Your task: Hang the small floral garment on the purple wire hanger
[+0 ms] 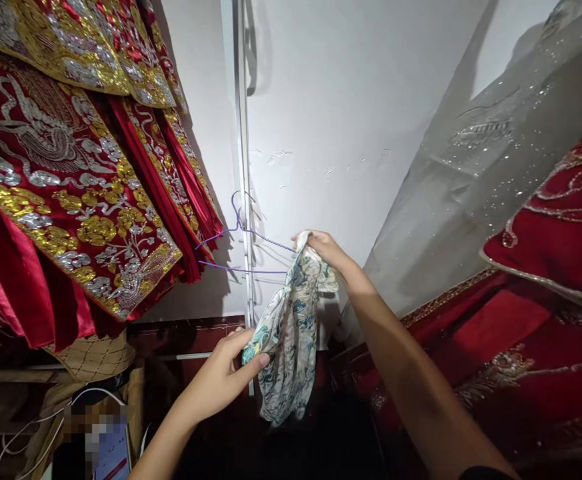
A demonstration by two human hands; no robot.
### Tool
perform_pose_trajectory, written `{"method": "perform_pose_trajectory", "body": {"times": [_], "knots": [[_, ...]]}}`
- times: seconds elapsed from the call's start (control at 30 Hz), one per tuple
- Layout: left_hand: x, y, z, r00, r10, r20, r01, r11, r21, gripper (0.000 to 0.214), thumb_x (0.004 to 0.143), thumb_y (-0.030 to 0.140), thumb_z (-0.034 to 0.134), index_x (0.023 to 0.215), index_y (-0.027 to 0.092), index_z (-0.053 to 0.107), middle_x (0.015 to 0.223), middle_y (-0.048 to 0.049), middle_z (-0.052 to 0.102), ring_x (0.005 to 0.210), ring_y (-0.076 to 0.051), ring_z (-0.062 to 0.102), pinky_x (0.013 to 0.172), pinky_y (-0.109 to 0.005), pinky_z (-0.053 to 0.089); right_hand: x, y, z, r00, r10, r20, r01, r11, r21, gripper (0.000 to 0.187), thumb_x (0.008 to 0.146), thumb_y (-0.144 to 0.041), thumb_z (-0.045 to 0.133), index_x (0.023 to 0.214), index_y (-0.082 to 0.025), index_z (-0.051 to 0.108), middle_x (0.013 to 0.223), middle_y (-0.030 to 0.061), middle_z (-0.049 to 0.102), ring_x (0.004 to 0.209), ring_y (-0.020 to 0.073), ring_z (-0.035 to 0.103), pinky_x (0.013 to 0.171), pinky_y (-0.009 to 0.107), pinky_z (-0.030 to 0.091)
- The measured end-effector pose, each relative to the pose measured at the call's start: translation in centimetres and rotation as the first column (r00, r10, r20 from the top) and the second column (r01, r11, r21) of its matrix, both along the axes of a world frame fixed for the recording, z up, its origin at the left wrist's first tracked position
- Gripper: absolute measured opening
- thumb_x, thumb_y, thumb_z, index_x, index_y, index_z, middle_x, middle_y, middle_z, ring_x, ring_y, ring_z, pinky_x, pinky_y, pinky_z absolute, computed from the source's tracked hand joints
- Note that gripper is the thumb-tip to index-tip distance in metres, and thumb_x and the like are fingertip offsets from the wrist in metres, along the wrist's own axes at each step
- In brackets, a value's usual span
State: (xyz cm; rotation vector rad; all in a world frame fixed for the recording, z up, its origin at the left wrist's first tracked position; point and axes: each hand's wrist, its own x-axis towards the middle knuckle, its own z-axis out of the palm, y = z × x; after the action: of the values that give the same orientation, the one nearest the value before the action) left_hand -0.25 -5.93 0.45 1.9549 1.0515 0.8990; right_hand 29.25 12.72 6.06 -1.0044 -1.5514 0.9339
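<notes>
A thin white garment (291, 327) with a blue-green and yellow print hangs in folds between my hands; its exact kind cannot be told. My right hand (323, 248) is closed on its upper part, where one end of a purple wire hanger (265, 271) disappears into the cloth. Lower and to the left, my left hand (233, 367) pinches the garment's edge between thumb and fingers. The hanger's hook is up by a narrow white metal upright, and its other end sticks out bare to the left.
Red costumes (71, 173) with gold and silver embroidery hang on the left. At right are a sheer sparkly white cloth (471, 173) and a red beaded dress (561, 227). A metal upright (243, 133) stands before the white wall. Lower left lie a phone (113, 450) and white cables.
</notes>
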Motion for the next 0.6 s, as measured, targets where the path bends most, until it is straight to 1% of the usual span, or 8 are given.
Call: {"method": "perform_pose_trajectory", "body": {"times": [0.03,0.1,0.17,0.27,0.33,0.4,0.47,0.6], "knots": [[-0.2,-0.1,0.0,1.000,-0.002,0.025,0.002,1.000,-0.008,0.032,0.091,0.041,0.061,0.118,0.024,0.069,0.118,-0.0057,0.069,0.108,-0.026,0.058,0.095,-0.030,0.045,-0.8,0.4,0.1,0.994,0.106,0.018,-0.104,0.991,-0.079,0.041,0.083,-0.056,0.065,0.095,-0.018,0.075,0.088,0.0061,0.074,0.081,0.0203,0.067,0.078,0.033,0.052],[-1.3,0.0,0.0,0.998,0.011,0.066,-0.009,0.999,-0.037,0.035,0.092,0.040,0.061,0.122,0.025,0.066,0.125,-0.0060,0.067,0.114,-0.026,0.058,0.099,-0.030,0.044,-2.4,0.4,0.2,0.962,0.271,0.022,-0.262,0.946,-0.189,0.038,0.085,-0.051,0.065,0.104,-0.019,0.074,0.098,0.0066,0.074,0.084,0.0198,0.067,0.080,0.033,0.053],[-3.0,0.6,0.0,0.998,0.040,0.052,-0.036,0.997,-0.071,0.034,0.093,0.041,0.058,0.122,0.023,0.064,0.119,-0.0058,0.068,0.110,-0.024,0.060,0.095,-0.029,0.046,-3.4,-0.1,0.3,0.942,0.335,0.008,-0.325,0.918,-0.226,0.037,0.081,-0.039,0.071,0.114,-0.021,0.072,0.103,0.0055,0.074,0.082,0.0178,0.067,0.078,0.032,0.053],[-6.3,2.0,-0.1,0.986,0.058,-0.158,-0.063,0.998,-0.027,0.030,0.095,0.045,0.052,0.105,0.022,0.068,0.099,-0.0043,0.071,0.095,-0.023,0.063,0.086,-0.028,0.046,-3.3,-1.0,0.6,0.945,0.325,0.038,-0.309,0.923,-0.228,0.049,0.076,-0.026,0.073,0.124,-0.025,0.069,0.113,0.0052,0.073,0.080,0.0158,0.066,0.074,0.030,0.053],[-8.3,3.2,-0.6,0.929,0.047,-0.367,-0.039,0.999,0.029,0.033,0.095,0.047,0.049,0.089,0.022,0.070,0.084,-0.0038,0.071,0.082,-0.023,0.063,0.082,-0.030,0.045,-2.7,-1.2,1.2,0.944,0.312,0.108,-0.282,0.933,-0.223,0.048,0.076,-0.025,0.072,0.123,-0.026,0.071,0.121,0.0055,0.071,0.084,0.0165,0.066,0.075,0.029,0.053],[-10.1,4.6,-1.2,0.860,0.038,-0.510,-0.013,0.999,0.052,0.038,0.095,0.048,0.048,0.079,0.022,0.070,0.073,-0.0038,0.068,0.071,-0.023,0.061,0.077,-0.031,0.044,-1.9,-1.2,2.3,0.930,0.308,0.201,-0.270,0.943,-0.194,0.044,0.076,-0.026,0.072,0.121,-0.025,0.073,0.124,0.0055,0.071,0.092,0.0184,0.067,0.080,0.030,0.053],[-11.5,6.4,-1.8,0.832,0.058,-0.552,-0.018,0.997,0.078,0.037,0.094,0.048,0.049,0.077,0.024,0.070,0.071,-0.0042,0.068,0.071,-0.025,0.062,0.076,-0.032,0.044,-1.4,-1.2,3.7,0.908,0.292,0.300,-0.256,0.954,-0.154,0.042,0.077,-0.027,0.071,0.118,-0.024,0.074,0.122,0.0057,0.072,0.097,0.0207,0.067,0.085,0.033,0.053],[-13.3,10.7,-1.9,0.849,0.184,-0.495,-0.089,0.974,0.209,0.027,0.091,0.044,0.052,0.093,0.025,0.071,0.087,-0.0068,0.070,0.093,-0.029,0.063,0.084,-0.035,0.046,-0.9,-1.3,6.2,0.866,0.242,0.437,-0.222,0.970,-0.097,0.035,0.076,-0.028,0.072,0.110,-0.022,0.078,0.114,0.0069,0.075,0.100,0.0242,0.068,0.089,0.036,0.054]]}}
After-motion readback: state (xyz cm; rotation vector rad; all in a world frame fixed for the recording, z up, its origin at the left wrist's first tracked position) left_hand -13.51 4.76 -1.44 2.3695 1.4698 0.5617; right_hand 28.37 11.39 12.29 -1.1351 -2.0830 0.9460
